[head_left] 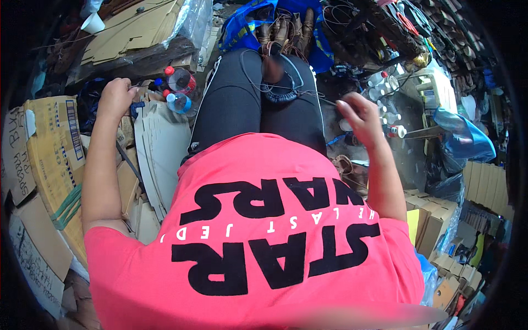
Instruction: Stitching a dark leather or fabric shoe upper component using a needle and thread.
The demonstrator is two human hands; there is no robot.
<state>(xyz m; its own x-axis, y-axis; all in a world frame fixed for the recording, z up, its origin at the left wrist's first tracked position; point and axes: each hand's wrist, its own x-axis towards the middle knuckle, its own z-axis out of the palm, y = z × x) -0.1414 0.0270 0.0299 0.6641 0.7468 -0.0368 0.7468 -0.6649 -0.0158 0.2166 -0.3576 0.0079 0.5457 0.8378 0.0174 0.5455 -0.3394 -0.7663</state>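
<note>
Between my thighs sits what looks like a shoe, with a curved dark sole edge (286, 98) and a blurred brown part. A thin cord (322, 98) loops around it and stretches across my lap. Out to the right, my right hand (362, 118) is closed in a pinch on the cord. On the far left my left hand (115, 98) is raised with its fingers pinched together; what they hold is too small to make out. Several brown leather shoes (291, 33) lie beyond my knees on a blue bag (239, 33).
Plastic bottles (179, 103) stand near my left knee, and several clear bottles (390, 104) lie right of my right hand. Cardboard boxes (55, 148) and sheets (151, 154) crowd the left side. A blue plastic bag (465, 135) hangs at right above more cardboard (429, 220).
</note>
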